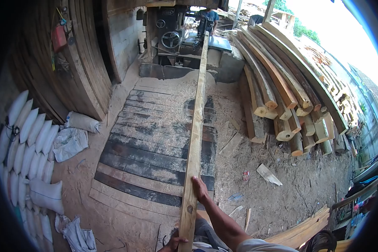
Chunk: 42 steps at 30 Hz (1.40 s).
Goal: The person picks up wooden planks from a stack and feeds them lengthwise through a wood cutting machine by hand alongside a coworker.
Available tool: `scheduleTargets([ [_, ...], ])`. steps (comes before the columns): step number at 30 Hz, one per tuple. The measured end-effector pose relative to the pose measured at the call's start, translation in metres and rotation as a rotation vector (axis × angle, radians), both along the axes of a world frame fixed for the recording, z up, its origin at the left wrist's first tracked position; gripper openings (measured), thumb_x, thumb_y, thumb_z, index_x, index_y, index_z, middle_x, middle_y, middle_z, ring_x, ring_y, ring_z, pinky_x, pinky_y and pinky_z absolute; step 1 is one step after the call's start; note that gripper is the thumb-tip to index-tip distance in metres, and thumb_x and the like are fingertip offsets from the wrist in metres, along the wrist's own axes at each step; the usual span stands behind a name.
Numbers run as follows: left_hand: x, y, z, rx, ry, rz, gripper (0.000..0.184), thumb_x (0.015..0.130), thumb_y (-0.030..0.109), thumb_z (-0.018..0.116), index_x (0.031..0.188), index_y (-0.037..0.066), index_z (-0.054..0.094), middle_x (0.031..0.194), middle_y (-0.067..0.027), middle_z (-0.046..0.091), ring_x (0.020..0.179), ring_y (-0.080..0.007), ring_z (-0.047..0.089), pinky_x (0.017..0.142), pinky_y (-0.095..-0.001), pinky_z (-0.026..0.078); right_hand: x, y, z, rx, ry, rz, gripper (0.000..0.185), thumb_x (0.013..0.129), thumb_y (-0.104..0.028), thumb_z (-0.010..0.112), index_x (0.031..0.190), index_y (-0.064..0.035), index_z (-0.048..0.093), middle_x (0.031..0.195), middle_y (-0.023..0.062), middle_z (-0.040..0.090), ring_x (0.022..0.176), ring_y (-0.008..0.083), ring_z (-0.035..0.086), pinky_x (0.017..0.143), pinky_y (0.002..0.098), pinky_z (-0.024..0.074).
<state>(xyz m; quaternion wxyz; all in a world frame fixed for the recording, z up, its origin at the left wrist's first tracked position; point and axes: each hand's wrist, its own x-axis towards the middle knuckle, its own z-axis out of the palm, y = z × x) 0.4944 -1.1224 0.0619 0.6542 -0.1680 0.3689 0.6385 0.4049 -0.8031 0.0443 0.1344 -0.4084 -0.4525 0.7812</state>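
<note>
A long, narrow wooden beam (196, 122) runs from my body away to the sawing machine (170, 40) at the back, where its far end meets the machine's table (219, 43). My right hand (200, 190) grips the beam's right side, thumb toward its upper face and the other fingers mostly hidden. Close to my body, my left hand (174, 242) is wrapped round the left edge near the beam's near end. A dark knot shows in the wood between the two hands.
Squared logs (281, 84) are piled on the right. White filled sacks (33, 134) stack up at the left. Sawdust-strewn floor boards (143, 147) lie under the beam. Another person (210, 19) stands behind the machine. Loose timber (304, 229) rests at the lower right.
</note>
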Motion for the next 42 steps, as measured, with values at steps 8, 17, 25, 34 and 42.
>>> scheduleTargets([
  [8, -0.147, 0.176, 0.077, 0.228, 0.243, 0.012, 0.050, 0.072, 0.012, 0.069, 0.120, 0.002, 0.061, 0.099, -0.0087, 0.066, 0.088, -0.0240, 0.064, 0.077, -0.0369, 0.056, -0.125, 0.143, 0.020, 0.017, 0.001, -0.009, 0.057, 0.096, -0.050, 0.062, 0.129, -0.0032, 0.060, 0.112, 0.0044, 0.063, 0.099, 0.0146, 0.058, 0.091, 0.0310, 0.0461],
  [17, -0.269, 0.304, -0.002, 0.013, 0.352, -0.133, 0.072, 0.068, 0.020, 0.077, 0.133, -0.002, 0.056, 0.117, -0.0104, 0.065, 0.110, -0.0246, 0.060, 0.099, -0.0353, 0.047, -0.258, 0.299, 0.017, 0.048, 0.024, -0.039, 0.054, 0.098, -0.047, 0.061, 0.128, -0.0016, 0.061, 0.111, 0.0041, 0.064, 0.100, 0.0139, 0.057, 0.092, 0.0295, 0.0451],
  [25, -0.391, 0.445, -0.046, -0.006, 0.286, -0.188, 0.074, 0.064, 0.018, 0.077, 0.132, -0.004, 0.056, 0.117, -0.0099, 0.066, 0.109, -0.0239, 0.062, 0.099, -0.0342, 0.047, -0.384, 0.453, -0.001, 0.096, 0.014, -0.001, 0.056, 0.099, -0.046, 0.060, 0.130, 0.0001, 0.058, 0.114, 0.0045, 0.063, 0.102, 0.0140, 0.057, 0.094, 0.0297, 0.0448],
  [34, -0.553, 0.641, -0.012, 0.054, 0.387, -0.195, 0.091, 0.056, 0.018, 0.073, 0.142, 0.004, 0.046, 0.122, -0.0099, 0.060, 0.111, -0.0257, 0.059, 0.099, -0.0365, 0.047, -0.531, 0.630, -0.019, 0.122, -0.024, -0.032, 0.060, 0.099, -0.048, 0.060, 0.138, -0.0021, 0.055, 0.121, 0.0047, 0.064, 0.108, 0.0137, 0.057, 0.097, 0.0291, 0.0442],
  [42, -0.660, 0.771, -0.048, 0.172, 0.368, -0.173, 0.088, 0.057, 0.017, 0.074, 0.140, 0.003, 0.050, 0.122, -0.0092, 0.063, 0.114, -0.0240, 0.060, 0.100, -0.0339, 0.046, -0.637, 0.765, -0.022, 0.209, -0.121, 0.048, 0.080, 0.097, -0.052, 0.058, 0.154, -0.0029, 0.032, 0.142, 0.0131, 0.053, 0.129, 0.0178, 0.049, 0.107, 0.0277, 0.0370],
])
